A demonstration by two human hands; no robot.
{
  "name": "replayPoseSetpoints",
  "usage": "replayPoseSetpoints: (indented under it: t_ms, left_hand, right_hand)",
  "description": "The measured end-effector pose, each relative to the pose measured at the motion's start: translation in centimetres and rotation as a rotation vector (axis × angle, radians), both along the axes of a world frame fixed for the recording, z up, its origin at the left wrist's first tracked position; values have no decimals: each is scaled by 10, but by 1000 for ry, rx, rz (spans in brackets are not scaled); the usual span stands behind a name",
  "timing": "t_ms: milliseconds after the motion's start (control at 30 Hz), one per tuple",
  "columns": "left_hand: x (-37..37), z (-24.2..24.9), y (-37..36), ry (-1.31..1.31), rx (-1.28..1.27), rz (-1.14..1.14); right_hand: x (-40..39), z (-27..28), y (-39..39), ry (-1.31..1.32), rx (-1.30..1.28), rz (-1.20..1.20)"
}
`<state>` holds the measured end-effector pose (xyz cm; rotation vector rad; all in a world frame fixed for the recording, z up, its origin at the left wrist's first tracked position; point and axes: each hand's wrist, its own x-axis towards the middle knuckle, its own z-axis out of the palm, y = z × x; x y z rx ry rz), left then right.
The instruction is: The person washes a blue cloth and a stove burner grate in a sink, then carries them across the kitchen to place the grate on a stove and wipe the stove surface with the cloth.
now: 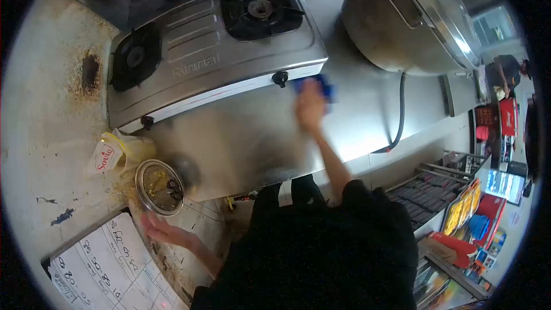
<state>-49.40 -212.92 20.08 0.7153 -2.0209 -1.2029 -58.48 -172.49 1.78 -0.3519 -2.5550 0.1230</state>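
My right hand (310, 105) presses a blue cloth (327, 88) onto the steel counter (258, 138), just in front of the stove's right knob (280, 78). Both hand and cloth are slightly blurred. Above them stands a two-burner gas stove (195, 40) with a steel top. My left hand (163, 231) is off to the left with its fingers stretched out, holding nothing. Close by it is a round metal bowl (141, 186) with black-handled scissors (173, 188) and yellowish residue inside. A yellowish plastic container (139, 148) with a "Sovia" label is beside the bowl.
A large steel pot (379, 28) occupies the counter's right end, with a dark hose (402, 109) hanging below. A handwritten chart (109, 264) is at lower left. Trays of yellow food (462, 209) sit on a rack at right. Another person (506, 74) is far right.
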Motion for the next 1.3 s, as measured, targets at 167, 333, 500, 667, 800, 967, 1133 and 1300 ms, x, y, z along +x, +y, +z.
replayPoseSetpoints:
  t_ms: [167,333,500,667,800,967,1133,1300]
  left_hand:
    - [-19,6,34,-35,209,-101]
    - [-55,6,75,7,97,-518]
    - [-76,26,122,-8,168,-656]
    - [-62,14,112,-87,191,-710]
    - [-45,8,97,-156,167,-734]
    - [-33,4,83,-180,240,-682]
    - [-1,15,38,-129,28,-355]
    - [28,3,-14,-229,-117,-67]
  right_hand:
    - [101,28,107,-224,62,-747]
    - [13,76,19,268,-807,-85]
    - [-44,53,-17,424,-595,9]
    - [-19,22,66,28,62,-286]
    - [8,31,176,-491,-96,-697]
    - [-7,11,151,-204,-366,-581]
    - [20,18,-78,-224,-178,21]
    - [72,44,-261,-416,-347,747]
